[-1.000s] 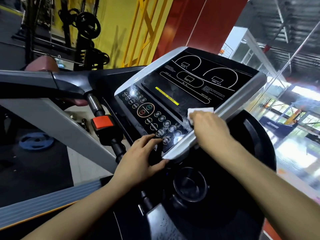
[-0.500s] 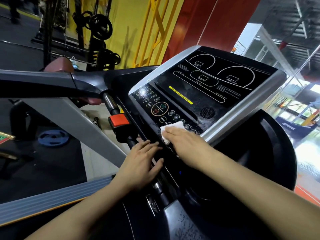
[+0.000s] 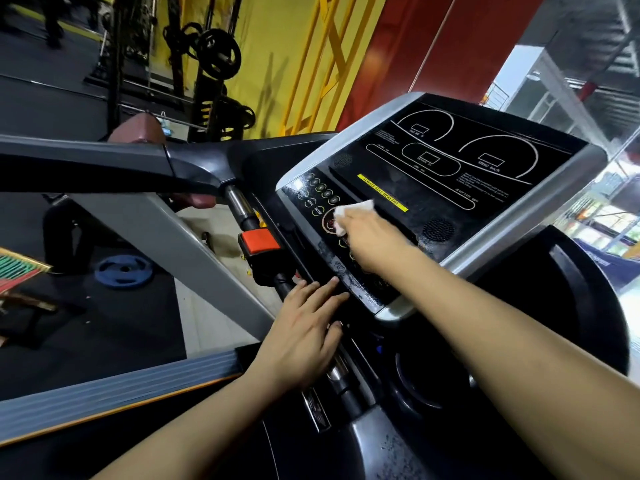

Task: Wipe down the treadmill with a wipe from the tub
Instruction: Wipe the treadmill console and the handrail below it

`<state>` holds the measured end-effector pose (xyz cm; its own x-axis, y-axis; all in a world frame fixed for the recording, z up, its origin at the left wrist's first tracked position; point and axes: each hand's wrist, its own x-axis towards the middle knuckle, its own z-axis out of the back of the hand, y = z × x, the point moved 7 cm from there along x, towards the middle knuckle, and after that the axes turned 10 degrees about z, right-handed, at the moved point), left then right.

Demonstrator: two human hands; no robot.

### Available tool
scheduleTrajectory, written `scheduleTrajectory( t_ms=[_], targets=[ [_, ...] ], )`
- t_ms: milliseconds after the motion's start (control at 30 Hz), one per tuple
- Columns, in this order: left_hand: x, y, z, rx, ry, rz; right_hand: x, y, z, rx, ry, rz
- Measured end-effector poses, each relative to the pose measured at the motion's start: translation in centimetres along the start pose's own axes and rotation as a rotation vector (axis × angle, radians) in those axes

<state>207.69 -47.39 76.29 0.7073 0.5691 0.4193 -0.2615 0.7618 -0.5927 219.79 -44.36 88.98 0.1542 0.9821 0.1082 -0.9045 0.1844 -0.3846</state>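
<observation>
A: What fills the picture?

B: A treadmill (image 3: 398, 358), seen from above. Its console (image 3: 450, 174) tilts up toward the right, a black panel in a grey frame with white outlines, a yellow strip (image 3: 382, 197) and round buttons (image 3: 325, 194) along the lower left part. A long grey and black handrail (image 3: 104, 161) runs across the left side.

A: And around it?

B: A yellow wall (image 3: 277, 64) and a red wall (image 3: 433, 39) behind, with a rack of weights (image 3: 214, 57) in front of the yellow one. On the dark floor at the left lies a blue weight plate (image 3: 124, 268).

A: Anything on the rail?

B: A red clip (image 3: 258, 241) sits on the bar (image 3: 239, 206) just below the handrail joint, near the console's left edge.

A: Where are the hands?

B: The right hand (image 3: 372, 242) reaches over the button panel. The left hand (image 3: 303, 336) rests flat on the black edge just below the console, fingers (image 3: 320, 289) straight and close together, holding nothing.

A: And the wipe?

B: The white wipe (image 3: 353, 213) lies on the console among the buttons, just below the yellow strip. The right hand presses it down, with the fingers curled over its near edge; part of the wipe sticks out past the fingertips. Wet smears (image 3: 341, 268) show on the panel's lower edge, between the two hands.

A: The tub?

B: I can't see one.
</observation>
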Motion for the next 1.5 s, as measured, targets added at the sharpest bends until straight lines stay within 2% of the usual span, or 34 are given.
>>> scheduleTrajectory(
  t_ms=[33,100,133,200,267,300,333,433,500,567,667,700,767,833,900,967,1067,1100,1167,1233,1300,1333,1400,1467,1500],
  targets=[
    [0.0,0.0,0.0,0.002,0.003,-0.002,0.3,1.9,-0.4,-0.049,0.031,0.127],
    [0.0,0.0,0.0,0.006,-0.006,-0.006,0.1,4.8,-2.4,0.018,0.096,0.384],
    [0.0,0.0,0.1,0.007,-0.017,-0.008,-0.6,5.1,-3.0,0.049,0.131,0.439],
    [0.0,0.0,0.2,-0.001,-0.027,0.000,-1.2,2.6,-2.6,0.038,0.104,0.349],
    [-0.1,0.1,0.1,-0.008,-0.033,0.009,-1.1,-0.8,-1.1,0.007,-0.020,0.077],
    [-0.1,0.1,0.1,-0.012,-0.038,0.007,-1.4,-1.5,-0.8,-0.051,-0.036,0.012],
    [-0.1,0.1,0.1,-0.018,-0.043,0.001,-1.7,-0.9,-0.5,-0.050,-0.043,0.027],
    [0.1,0.1,0.2,-0.037,-0.062,-0.027,-4.2,3.3,-1.8,0.106,0.054,0.264],
    [0.2,0.1,0.1,-0.041,-0.070,-0.040,-7.0,4.3,-2.8,0.108,0.120,0.314],
    [0.2,0.1,0.1,-0.053,-0.083,-0.034,-8.9,2.2,-1.8,0.113,0.097,0.216],
    [0.2,0.1,0.1,-0.044,-0.085,-0.031,-11.0,-3.8,1.0,0.018,-0.064,-0.080],
    [0.2,0.1,0.1,-0.035,-0.077,-0.032,-11.7,-4.5,1.5,-0.005,-0.105,-0.111],
    [0.4,0.1,0.0,-0.014,-0.054,-0.020,-12.5,-2.7,1.1,-0.025,-0.098,-0.025],
    [0.5,0.1,0.0,0.009,-0.031,-0.020,-13.9,1.4,-0.1,0.060,-0.077,0.173],
    [0.5,-0.1,0.0,0.029,-0.008,-0.039,-15.2,2.3,-0.5,0.043,-0.047,0.294],
    [0.8,-0.2,0.1,0.043,0.027,-0.051,-15.6,-0.5,1.1,-0.046,-0.130,0.244],
    [1.1,-1.2,0.9,0.016,0.030,-0.078,-16.0,-6.6,4.9,-0.158,-0.300,-0.039],
    [1.2,-1.9,1.3,0.006,0.022,-0.106,-16.0,-7.0,5.2,-0.159,-0.316,-0.069],
    [1.2,-3.7,1.6,-0.005,0.031,-0.168,-15.5,-3.8,4.1,-0.092,-0.274,0.049],
    [1.0,-5.3,1.5,-0.035,0.054,-0.238,-16.2,0.8,1.6,-0.017,-0.152,0.281],
    [0.5,-6.3,0.8,-0.059,0.104,-0.274,-17.0,1.2,1.4,-0.017,-0.091,0.348],
    [0.3,-6.5,0.5,-0.065,0.129,-0.277,-16.8,-0.5,2.3,-0.027,-0.129,0.302],
    [-0.1,-6.6,-0.1,-0.077,0.157,-0.271,-15.9,-5.9,4.8,-0.115,-0.252,0.083],
    [-0.2,-6.6,-0.2,-0.075,0.164,-0.257,-15.3,-9.5,6.5,-0.187,-0.272,-0.117],
    [-0.1,-6.7,-0.2,-0.068,0.157,-0.257,-15.0,-9.7,6.5,-0.181,-0.257,-0.157]
  ],
)
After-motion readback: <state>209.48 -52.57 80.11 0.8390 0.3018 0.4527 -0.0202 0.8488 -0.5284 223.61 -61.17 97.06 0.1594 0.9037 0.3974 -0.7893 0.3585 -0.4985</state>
